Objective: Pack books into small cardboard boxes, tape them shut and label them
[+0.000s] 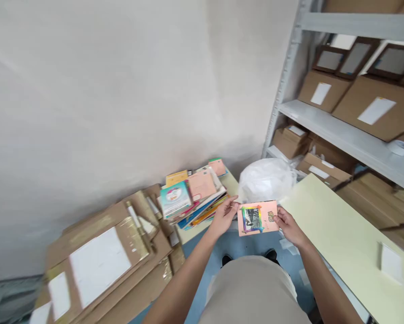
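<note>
One pink booklet point(259, 220), its cover framed in rainbow colours, is held level just on the near side of the white plastic bag point(267, 179), the landmark for all places given. Right hand point(289, 226): grip closed, thumb over the booklet's right edge. Left hand point(224, 216): at the booklet's upper left corner, fingers slightly parted; whether this grip pinches cannot be told. Below, nearer the wearer than the bag: blue floor point(249, 247) with paper scraps point(286, 244). Left of the bag: a pile of books point(202, 185), unevenly stacked, topped partly by a turquoise volume point(175, 198); farther left, cardboard point(134, 274) bearing white sheets. Right of the bag: a pale bench point(337, 216) with a small white object point(391, 264). Beyond it, farther right: metal shelving point(326, 121) loaded with cartons point(374, 110). The bag itself fills the gap between pile and bench.
</note>
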A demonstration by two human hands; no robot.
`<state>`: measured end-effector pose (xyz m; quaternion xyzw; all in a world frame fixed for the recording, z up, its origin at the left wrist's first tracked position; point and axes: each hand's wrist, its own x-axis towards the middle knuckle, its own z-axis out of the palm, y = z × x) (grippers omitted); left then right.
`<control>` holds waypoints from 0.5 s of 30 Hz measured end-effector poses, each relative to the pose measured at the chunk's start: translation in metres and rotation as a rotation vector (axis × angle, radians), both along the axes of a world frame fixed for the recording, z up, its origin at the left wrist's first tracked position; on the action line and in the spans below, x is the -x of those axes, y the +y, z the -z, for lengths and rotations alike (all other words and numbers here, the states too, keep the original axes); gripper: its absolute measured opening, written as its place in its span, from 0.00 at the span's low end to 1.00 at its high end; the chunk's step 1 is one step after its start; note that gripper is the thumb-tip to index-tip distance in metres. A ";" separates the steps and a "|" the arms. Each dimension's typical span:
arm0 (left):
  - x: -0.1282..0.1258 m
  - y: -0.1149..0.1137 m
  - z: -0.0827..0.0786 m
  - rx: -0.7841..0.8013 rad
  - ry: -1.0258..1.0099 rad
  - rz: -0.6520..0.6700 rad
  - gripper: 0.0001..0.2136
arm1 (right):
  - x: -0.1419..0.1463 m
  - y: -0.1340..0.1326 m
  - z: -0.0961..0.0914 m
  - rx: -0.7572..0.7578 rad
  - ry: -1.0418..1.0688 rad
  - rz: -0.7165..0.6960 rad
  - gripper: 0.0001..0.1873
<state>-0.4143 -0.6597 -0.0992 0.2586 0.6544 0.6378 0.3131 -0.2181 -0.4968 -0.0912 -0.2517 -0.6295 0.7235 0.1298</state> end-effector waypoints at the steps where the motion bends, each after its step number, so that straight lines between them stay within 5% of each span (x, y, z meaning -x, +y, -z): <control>1: -0.010 0.018 -0.001 0.028 -0.041 0.094 0.29 | -0.016 0.012 0.000 -0.034 0.004 0.028 0.25; 8: -0.095 0.125 -0.005 0.193 0.040 0.613 0.20 | -0.119 0.084 0.007 -0.125 -0.081 0.300 0.27; 15: -0.158 0.189 -0.003 0.260 0.049 0.849 0.17 | -0.179 0.135 0.017 -0.091 -0.064 0.635 0.26</control>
